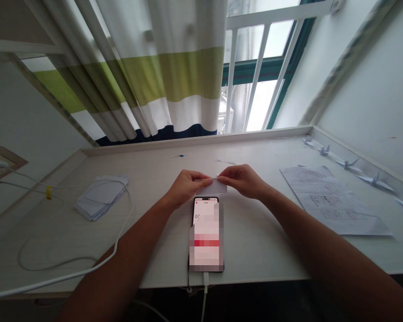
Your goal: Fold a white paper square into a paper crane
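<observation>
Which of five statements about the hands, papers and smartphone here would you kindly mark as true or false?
1. The right hand pinches a small white paper sheet. True.
2. The left hand lies flat, away from that sheet. False: the left hand pinches it too.
3. A white charging cable is plugged into a dark-edged rectangular smartphone. True.
4. The smartphone lies farther from the person than the small sheet. False: the smartphone lies nearer.
5. Folded white paper birds line the right side of the pale desk. True.
</observation>
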### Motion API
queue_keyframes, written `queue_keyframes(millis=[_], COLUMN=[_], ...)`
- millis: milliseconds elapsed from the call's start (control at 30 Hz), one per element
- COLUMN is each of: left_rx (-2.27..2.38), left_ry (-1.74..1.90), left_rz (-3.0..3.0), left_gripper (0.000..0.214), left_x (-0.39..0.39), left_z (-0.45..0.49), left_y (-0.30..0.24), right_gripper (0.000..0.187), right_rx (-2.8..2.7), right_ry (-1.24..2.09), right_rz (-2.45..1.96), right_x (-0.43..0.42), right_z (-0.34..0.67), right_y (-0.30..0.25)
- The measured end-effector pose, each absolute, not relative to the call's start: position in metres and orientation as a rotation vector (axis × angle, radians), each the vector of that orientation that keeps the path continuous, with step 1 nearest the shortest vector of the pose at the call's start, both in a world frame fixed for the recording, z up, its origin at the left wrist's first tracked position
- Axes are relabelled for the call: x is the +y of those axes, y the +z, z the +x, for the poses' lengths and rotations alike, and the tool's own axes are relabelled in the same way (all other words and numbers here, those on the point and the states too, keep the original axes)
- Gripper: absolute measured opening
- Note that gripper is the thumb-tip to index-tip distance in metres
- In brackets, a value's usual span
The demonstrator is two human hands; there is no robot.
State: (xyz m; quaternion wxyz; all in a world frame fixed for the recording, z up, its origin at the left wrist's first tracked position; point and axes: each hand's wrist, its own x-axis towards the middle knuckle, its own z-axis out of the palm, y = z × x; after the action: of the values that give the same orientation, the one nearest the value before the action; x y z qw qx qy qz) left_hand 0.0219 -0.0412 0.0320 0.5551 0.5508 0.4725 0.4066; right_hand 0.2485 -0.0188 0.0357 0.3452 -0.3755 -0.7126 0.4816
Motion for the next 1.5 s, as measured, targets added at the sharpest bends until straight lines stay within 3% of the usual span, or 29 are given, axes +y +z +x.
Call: queue_keyframes(millis=[400, 900, 1167, 1500], left_rx=[1.077, 0.816, 0.592, 0.595], left_ry=[0.943, 1.484, 1.825, 1.879], left_rz=[1.334, 2.1, 2.447, 2.537], left_gripper=[0.062, 0.012, 0.021, 0.02], left_x=[-0.043, -0.049, -0.045, -0.048], left_z=[0.02, 0.023, 0.02, 0.019], left_y=[0.038, 0.037, 0.043, 0.043], right_gripper=[0.039, 0.012, 0.007, 0.014], right_rx=[-1.785, -1.877, -2.056, -2.077], right_ry=[1.196, 0.803, 0.141, -0.016], right_rz=[-0.947, -0.621, -0.582, -0.589], right_x=[-0.022, -0.038, -0.04, -0.042], right_z=[0.244, 0.241, 0.244, 0.248], right_y=[0.036, 0.053, 0.057, 0.054])
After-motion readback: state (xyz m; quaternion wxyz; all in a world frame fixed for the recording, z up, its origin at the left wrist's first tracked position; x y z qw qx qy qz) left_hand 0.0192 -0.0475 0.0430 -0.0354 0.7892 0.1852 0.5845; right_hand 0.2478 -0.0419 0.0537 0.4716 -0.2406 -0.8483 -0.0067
